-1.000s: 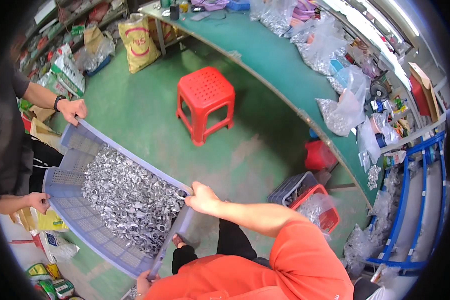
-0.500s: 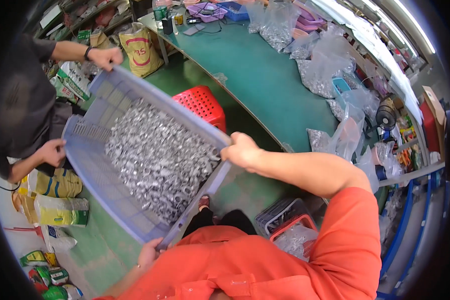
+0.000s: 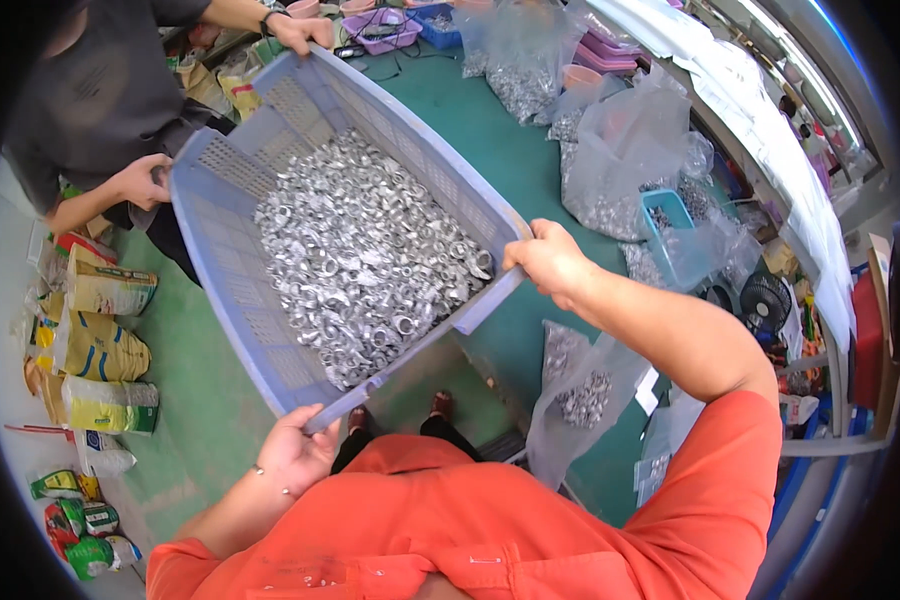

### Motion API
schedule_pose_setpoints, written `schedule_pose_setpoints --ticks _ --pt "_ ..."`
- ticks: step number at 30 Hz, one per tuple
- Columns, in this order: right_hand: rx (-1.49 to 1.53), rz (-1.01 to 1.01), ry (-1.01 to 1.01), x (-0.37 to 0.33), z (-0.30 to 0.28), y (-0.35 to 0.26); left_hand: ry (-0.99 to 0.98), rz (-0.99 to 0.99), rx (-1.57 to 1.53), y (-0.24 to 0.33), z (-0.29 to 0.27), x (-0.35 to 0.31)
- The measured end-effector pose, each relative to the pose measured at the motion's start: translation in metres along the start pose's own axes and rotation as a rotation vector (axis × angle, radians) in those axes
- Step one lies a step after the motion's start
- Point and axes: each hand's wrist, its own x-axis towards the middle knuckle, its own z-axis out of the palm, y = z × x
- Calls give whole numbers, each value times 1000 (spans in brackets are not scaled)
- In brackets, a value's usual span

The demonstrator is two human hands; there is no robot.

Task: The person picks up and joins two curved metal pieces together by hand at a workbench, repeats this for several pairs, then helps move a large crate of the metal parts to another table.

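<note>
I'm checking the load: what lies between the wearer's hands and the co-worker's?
A bluish-purple crate holding silvery metal pieces, in the head view.

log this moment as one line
left hand: gripping crate, near corner | right hand: gripping crate, right corner | load: metal pieces | co-worker's hands: on far end

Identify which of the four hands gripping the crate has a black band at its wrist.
The co-worker's upper hand, at the top corner of the crate; the other three wrists show no black band.
</note>
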Motion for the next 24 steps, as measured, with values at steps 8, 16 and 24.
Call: schedule_pose_setpoints --ticks 8,16,24 --pt "257 140 -48 -7 -2 20 -124 68 72 -4 1 -32" --pt "182 111 -139 4 -5 23 -280 336 112 64 -154 112" --pt "-790 -929 200 -120 91 -32 -502 74 57 60 -62 223"
